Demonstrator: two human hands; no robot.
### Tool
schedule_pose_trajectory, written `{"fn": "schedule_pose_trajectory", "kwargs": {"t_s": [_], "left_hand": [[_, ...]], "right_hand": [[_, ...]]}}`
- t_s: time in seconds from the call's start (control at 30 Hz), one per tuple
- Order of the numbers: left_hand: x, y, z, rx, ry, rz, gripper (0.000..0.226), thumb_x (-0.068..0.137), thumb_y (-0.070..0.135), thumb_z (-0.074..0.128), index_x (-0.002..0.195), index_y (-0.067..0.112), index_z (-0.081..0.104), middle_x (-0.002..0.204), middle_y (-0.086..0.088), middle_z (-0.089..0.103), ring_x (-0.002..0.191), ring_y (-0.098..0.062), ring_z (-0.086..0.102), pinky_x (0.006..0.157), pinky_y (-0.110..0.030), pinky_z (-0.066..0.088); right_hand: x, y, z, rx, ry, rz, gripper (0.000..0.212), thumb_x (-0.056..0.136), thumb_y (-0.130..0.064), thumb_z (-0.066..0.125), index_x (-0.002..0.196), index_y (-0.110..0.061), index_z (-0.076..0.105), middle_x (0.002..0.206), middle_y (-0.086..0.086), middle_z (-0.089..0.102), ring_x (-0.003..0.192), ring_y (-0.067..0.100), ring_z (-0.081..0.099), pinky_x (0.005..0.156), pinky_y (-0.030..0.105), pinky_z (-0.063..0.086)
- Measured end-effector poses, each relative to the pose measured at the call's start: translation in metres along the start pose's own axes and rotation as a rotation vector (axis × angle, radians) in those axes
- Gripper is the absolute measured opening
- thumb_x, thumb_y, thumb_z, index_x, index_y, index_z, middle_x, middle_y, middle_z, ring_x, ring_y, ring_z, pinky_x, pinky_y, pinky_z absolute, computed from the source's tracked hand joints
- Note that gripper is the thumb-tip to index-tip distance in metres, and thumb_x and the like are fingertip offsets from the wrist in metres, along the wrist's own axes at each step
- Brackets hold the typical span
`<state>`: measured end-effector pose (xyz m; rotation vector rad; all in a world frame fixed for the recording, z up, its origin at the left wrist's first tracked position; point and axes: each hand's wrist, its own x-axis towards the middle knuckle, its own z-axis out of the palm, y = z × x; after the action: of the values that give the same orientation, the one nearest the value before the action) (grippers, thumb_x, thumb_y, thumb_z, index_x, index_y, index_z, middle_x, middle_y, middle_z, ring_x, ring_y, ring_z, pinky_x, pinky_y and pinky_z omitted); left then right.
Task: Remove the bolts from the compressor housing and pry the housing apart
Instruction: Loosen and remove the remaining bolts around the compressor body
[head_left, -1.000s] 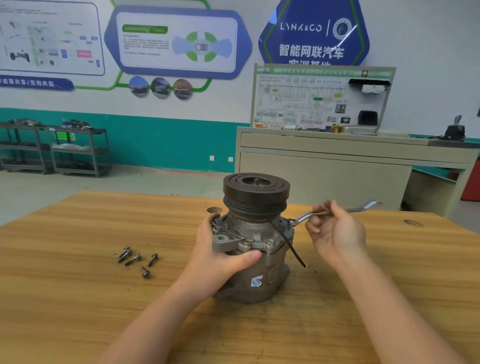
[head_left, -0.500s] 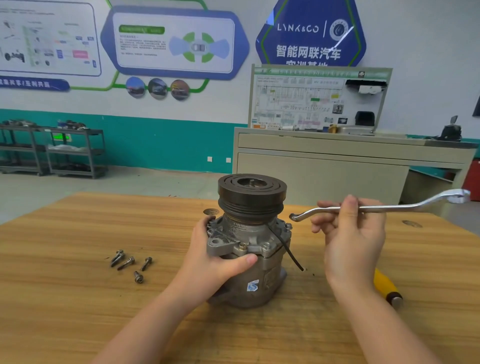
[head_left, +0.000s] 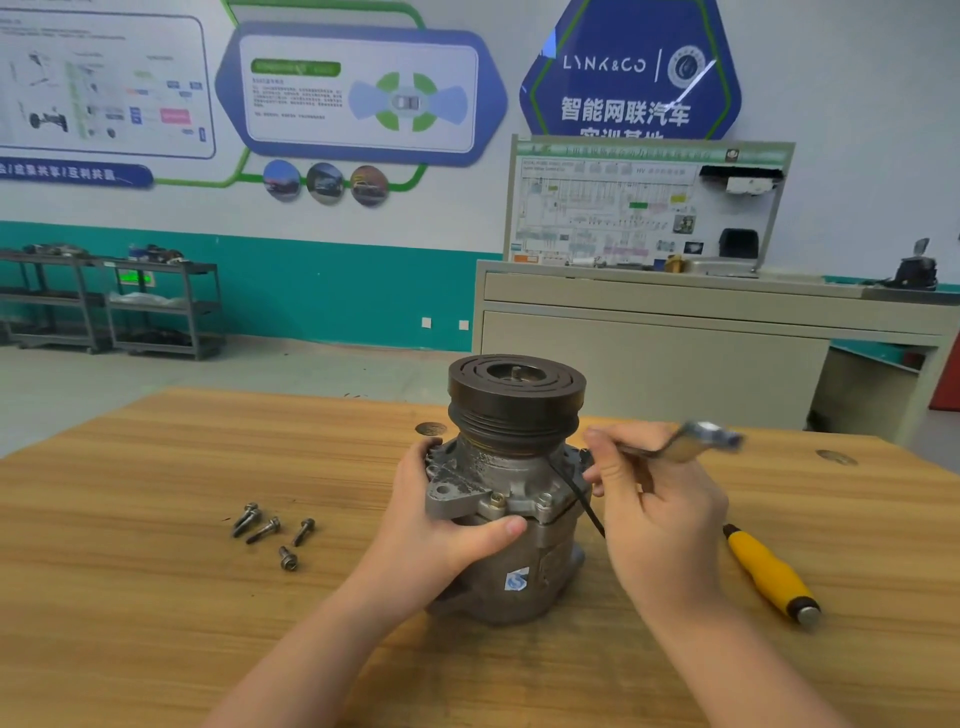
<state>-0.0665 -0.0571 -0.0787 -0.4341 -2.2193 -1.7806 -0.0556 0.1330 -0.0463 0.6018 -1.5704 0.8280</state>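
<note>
Standing upright near the middle of the wooden desk (head_left: 156, 597), the compressor (head_left: 511, 499) has its dark grooved pulley (head_left: 517, 395) on top and its grey housing below, with a blue and white sticker low on the front. The left hand (head_left: 441, 525) grips the housing from its left side, thumb laid across the front just under the flange and the other fingers curled round the far side. Two bolt heads show on the flange beside that thumb. The right hand (head_left: 660, 514) is raised just to the right of the compressor, its fingers curled round the shaft of a metal wrench (head_left: 691, 441); the wrench end is blurred and points away to the right. A thin black strap (head_left: 576, 493) hangs down the housing between the two hands. Five loose bolts (head_left: 270, 530) lie together on the desk, well to the left of the compressor. A yellow-handled tool (head_left: 774, 577) lies on the desk to the right, partly behind the right wrist.
</note>
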Motion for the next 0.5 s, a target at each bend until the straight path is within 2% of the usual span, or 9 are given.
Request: {"fn": "schedule_pose_trajectory", "kwargs": {"t_s": [0.07, 0.1, 0.17, 0.2, 0.3, 0.4, 0.5], "left_hand": [[0.0, 0.0, 0.0, -0.001, -0.004, -0.005, 0.126, 0.039, 0.062, 0.086, 0.143, 0.032, 0.021, 0.135, 0.013, 0.05, 0.121, 0.003, 0.051, 0.104, -0.025, 0.043], [0.0, 0.0, -0.001, 0.004, -0.009, -0.006, 0.126, 0.039, 0.063, 0.087, 0.143, 0.033, 0.02, 0.136, 0.011, 0.05, 0.123, 0.0, 0.051, 0.108, -0.031, 0.043], [0.001, 0.0, -0.001, 0.025, -0.011, 0.001, 0.126, 0.039, 0.066, 0.086, 0.142, 0.035, 0.02, 0.14, 0.008, 0.046, 0.126, -0.004, 0.048, 0.111, -0.035, 0.041], [0.001, 0.0, -0.001, 0.034, -0.005, 0.005, 0.126, 0.039, 0.067, 0.085, 0.142, 0.035, 0.019, 0.14, 0.008, 0.045, 0.127, -0.004, 0.047, 0.11, -0.032, 0.04], [0.001, -0.001, -0.001, 0.035, 0.001, 0.0, 0.129, 0.036, 0.069, 0.084, 0.143, 0.036, 0.019, 0.141, 0.009, 0.044, 0.126, -0.003, 0.047, 0.104, -0.025, 0.039], [0.001, -0.001, -0.001, 0.035, 0.001, -0.004, 0.13, 0.035, 0.072, 0.083, 0.142, 0.035, 0.02, 0.14, 0.01, 0.045, 0.125, 0.0, 0.047, 0.102, -0.021, 0.04], [0.001, -0.001, -0.001, 0.033, 0.001, 0.001, 0.123, 0.036, 0.072, 0.083, 0.137, 0.04, 0.019, 0.139, 0.011, 0.045, 0.123, 0.004, 0.046, 0.093, -0.013, 0.038]], "right_hand": [[-0.002, -0.003, 0.005, -0.065, -0.013, -0.095, 0.024, 0.094, -0.018, 0.059, 0.083, 0.0, 0.069, 0.074, 0.005, 0.065, 0.069, 0.01, 0.06, 0.069, 0.008, 0.044], [-0.002, -0.005, 0.009, -0.088, -0.021, -0.13, 0.029, 0.097, -0.02, 0.055, 0.082, 0.001, 0.069, 0.075, 0.006, 0.065, 0.073, 0.008, 0.057, 0.073, 0.003, 0.04], [-0.004, -0.007, 0.011, -0.092, -0.025, -0.137, 0.046, 0.103, -0.029, 0.042, 0.08, 0.002, 0.066, 0.074, 0.006, 0.062, 0.073, 0.008, 0.054, 0.073, 0.003, 0.037], [-0.005, -0.007, 0.011, -0.048, 0.002, -0.09, 0.046, 0.104, -0.03, 0.038, 0.081, 0.0, 0.063, 0.073, 0.004, 0.06, 0.071, 0.008, 0.053, 0.071, 0.005, 0.037], [-0.005, -0.005, 0.011, 0.325, 0.202, 0.288, 0.025, 0.102, -0.024, 0.032, 0.087, -0.015, 0.05, 0.067, -0.008, 0.055, 0.058, 0.001, 0.049, 0.057, 0.011, 0.039], [0.005, 0.006, 0.011, 0.557, 0.407, 0.713, 0.023, 0.105, -0.02, 0.027, 0.087, -0.017, 0.04, 0.065, -0.003, 0.063, 0.045, 0.01, 0.047, 0.044, 0.019, 0.038], [0.023, 0.027, 0.006, 0.807, 0.372, 1.167, 0.026, 0.107, -0.02, 0.03, 0.087, -0.013, 0.044, 0.06, 0.003, 0.058, 0.038, 0.012, 0.045, 0.039, 0.017, 0.033]]}}
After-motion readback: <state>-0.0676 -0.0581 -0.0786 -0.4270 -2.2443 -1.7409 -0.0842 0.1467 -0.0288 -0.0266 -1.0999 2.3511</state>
